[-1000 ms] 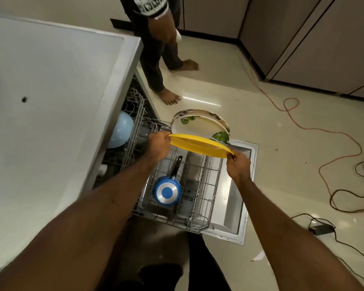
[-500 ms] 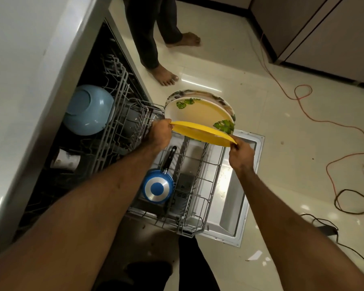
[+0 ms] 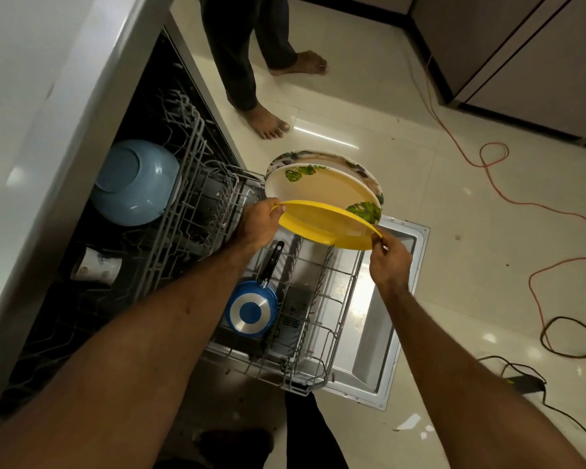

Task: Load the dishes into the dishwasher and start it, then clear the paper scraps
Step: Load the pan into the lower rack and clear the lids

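Fingers [image 3: 278, 208] of your left hand [image 3: 256, 225] curl round the left rim of the yellow plate [image 3: 322, 221], thumb on top. Your right hand [image 3: 388, 257] pinches the opposite rim. Both your forearms reach forward and down, holding the plate tilted over the far end of the lower rack [image 3: 318, 333], just in front of two leaf-print plates [image 3: 322, 187] standing there. Nearer you in that rack, a blue pan [image 3: 251, 311] lies upside down. The rack is pulled out over the open door [image 3: 383, 340]. Deeper inside, below the desk [image 3: 31, 96] edge, sit an upturned blue bowl [image 3: 132, 181] and a cup [image 3: 97, 267]. On the tiled floor [image 3: 454, 248] you have paper scraps [image 3: 408, 422] by the door's corner and an orange cord [image 3: 487, 184]. Another person's bare foot [image 3: 268, 121] stands beyond.
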Tool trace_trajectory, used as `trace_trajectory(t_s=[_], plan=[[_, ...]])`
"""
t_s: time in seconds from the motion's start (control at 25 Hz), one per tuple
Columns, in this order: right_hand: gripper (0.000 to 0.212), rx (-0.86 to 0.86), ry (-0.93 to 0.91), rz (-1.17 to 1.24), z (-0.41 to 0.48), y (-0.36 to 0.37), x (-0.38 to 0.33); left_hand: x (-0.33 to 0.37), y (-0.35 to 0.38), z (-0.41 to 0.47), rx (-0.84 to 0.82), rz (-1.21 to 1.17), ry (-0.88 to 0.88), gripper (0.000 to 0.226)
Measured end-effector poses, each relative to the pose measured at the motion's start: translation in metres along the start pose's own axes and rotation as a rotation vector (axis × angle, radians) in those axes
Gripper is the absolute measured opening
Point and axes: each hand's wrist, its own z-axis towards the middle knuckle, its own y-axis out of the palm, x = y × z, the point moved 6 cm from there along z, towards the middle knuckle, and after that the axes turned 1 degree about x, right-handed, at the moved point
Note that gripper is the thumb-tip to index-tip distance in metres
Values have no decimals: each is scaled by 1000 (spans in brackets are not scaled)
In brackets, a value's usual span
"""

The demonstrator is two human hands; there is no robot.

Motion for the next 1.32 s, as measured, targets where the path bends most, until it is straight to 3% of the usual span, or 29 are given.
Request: trace_trajectory(t_s=[0.16,0.32,0.44,0.56,0.64,0.84,1.0,1.16,1.32], plan=[[34,77,-72,41,-6,-9,-4,18,-19,-7,211,-33,131,40],[34,75,-84,52,2,-9,-12,22,-22,-3,237,-46,154,39],[33,8,-21,54,8,-1,-6,10,-8,2,130,-23,43,43],[35,-65,34,-6,9,8,-1,-6,11,2,-115,9,-133,57],[38,-99,45,-36,7,12,0,-6,17,-2,-227,33,-156,66],[48,-146,75,-18,-3,14,-5,11,10,-12,-239,53,-82,77],[51,-214,50,-85,-21,11,-20,20,1,-25,-291,173,-41,69],[56,-352,-83,-232,-60,4,-43,25,-19,-60,-337,281,19,62],[57,-436,-195,-259,-101,-15,-93,45,-58,-104,-345,336,21,74]])
